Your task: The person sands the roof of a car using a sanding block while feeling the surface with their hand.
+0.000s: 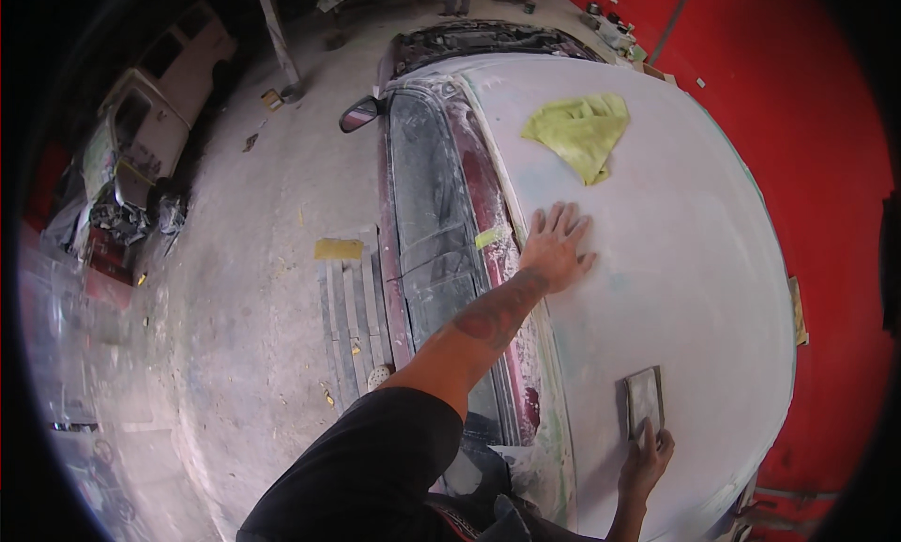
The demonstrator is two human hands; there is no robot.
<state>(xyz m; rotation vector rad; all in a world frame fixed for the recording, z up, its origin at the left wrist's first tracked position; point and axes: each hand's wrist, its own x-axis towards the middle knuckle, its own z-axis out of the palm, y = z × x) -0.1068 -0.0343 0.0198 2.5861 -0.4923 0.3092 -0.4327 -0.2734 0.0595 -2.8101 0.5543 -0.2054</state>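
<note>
A yellow-green cloth (577, 134) is lying on the whitish car roof (685, 260), ahead of the left hand (556, 251), which is resting there palm-down, unclenched. The right hand (646, 459) is gripping a flat grey block (645, 398) on the roof, farther back. A red wall (840, 242) is rising at right; a van (155, 110) is standing at left. Small containers (610, 26) near the wall are showing too tiny to read. The dark sleeve (380, 453) is hiding part of the side windows (434, 204)

Roof (676, 260) whitish; block (645, 396) grey; cloth (579, 134) yellow-green; wall (798, 101) red.
</note>
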